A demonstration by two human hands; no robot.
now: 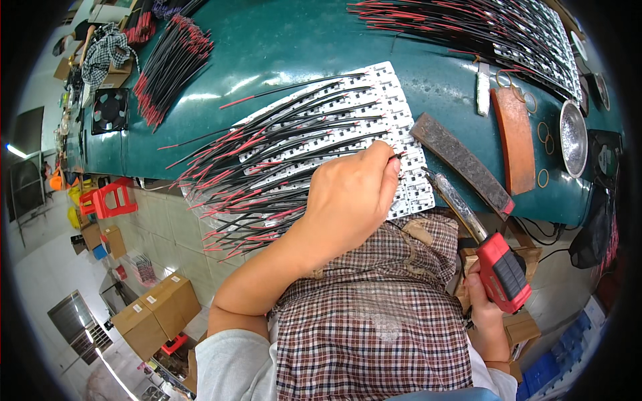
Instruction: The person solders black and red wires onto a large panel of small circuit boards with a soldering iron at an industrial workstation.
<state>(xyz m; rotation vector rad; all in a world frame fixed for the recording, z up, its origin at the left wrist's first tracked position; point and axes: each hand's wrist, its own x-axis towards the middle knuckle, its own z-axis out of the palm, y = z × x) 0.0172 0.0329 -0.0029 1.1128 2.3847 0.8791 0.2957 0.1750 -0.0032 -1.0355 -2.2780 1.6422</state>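
Observation:
My left hand (351,190) is over a white circuit-board panel (394,87), its thumb and forefinger pinched on a thin wire (400,156) whose end shows just past the fingertips. Many black wires with red ends (254,160) fan out leftward from rows on this panel. On the right, my right hand (485,307) is closed around a red and black soldering gun (505,274). Its metal barrel (460,204) slants up and left, and the tip is near the panel's right edge, close to the left fingertips. Whether the tip touches anything is hard to tell.
A dark worn block (461,164) and an orange-brown block (515,140) lie right of the panel, beside rubber bands (543,179) and a metal bowl (574,139). Wire bundles (175,67), a black fan (110,110) and another wired panel (542,47) sit on the green table (287,40).

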